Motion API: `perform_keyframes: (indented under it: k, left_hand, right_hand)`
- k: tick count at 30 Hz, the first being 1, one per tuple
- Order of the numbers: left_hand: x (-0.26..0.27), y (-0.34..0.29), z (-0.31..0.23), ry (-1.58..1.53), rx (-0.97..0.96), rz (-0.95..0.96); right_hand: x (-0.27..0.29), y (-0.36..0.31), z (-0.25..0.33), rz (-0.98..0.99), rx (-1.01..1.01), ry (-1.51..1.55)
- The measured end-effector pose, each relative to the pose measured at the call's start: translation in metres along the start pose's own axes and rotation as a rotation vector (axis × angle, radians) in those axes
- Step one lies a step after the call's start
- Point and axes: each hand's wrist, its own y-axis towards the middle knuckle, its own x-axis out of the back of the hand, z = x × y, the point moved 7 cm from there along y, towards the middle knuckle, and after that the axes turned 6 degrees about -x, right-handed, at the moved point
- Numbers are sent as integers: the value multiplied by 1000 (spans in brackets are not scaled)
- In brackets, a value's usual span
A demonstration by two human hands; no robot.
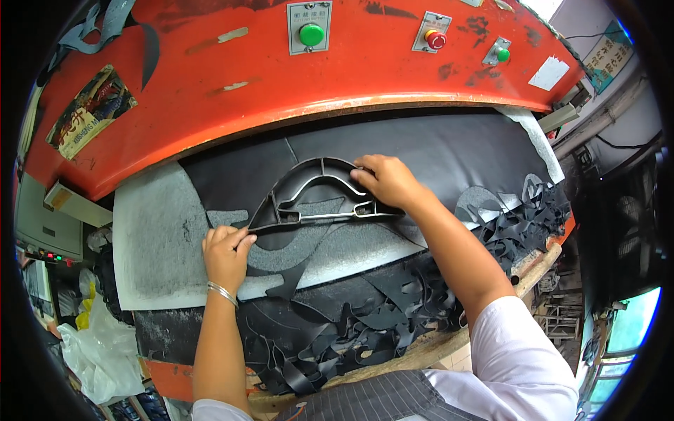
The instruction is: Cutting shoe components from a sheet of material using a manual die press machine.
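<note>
A metal cutting die (327,216) with a curved upper rim and a straight crossbar lies over a sheet of black leather (435,147). Its left end is pinched between the thumb and fingers of my left hand (226,252). My right hand (387,181) grips the upper right side of its rim, fingers curled over the edge. Under the leather is a pale, worn cutting board (151,238), showing at the left and through gaps where pieces are cut out. Whether the die lies fully flat I cannot tell.
A red press beam (246,77) spans the far side, with a green button (311,35), a red button (436,41) and a smaller green button (502,55). Black leather scraps (379,309) pile along the near edge and right. A clear plastic bag (102,358) hangs lower left.
</note>
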Motion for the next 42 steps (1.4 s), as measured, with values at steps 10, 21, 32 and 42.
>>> perform_keyframes:
  k: [10, 21, 32, 42]
  left_hand:
    - [6, -14, 2, -84, -5, -5]
    - [34, -44, -60, -974, 216, -145]
    - [26, -73, -43, -942, 789, 118]
    - [101, -134, 43, -186, 721, 399]
  right_hand:
    - [-12, -52, 45, 46, 160, -224]
    - [-52, -123, 142, 516, 234, 465]
    - [-44, -129, 129, 506, 198, 569]
    - [7, -63, 52, 88, 169, 31]
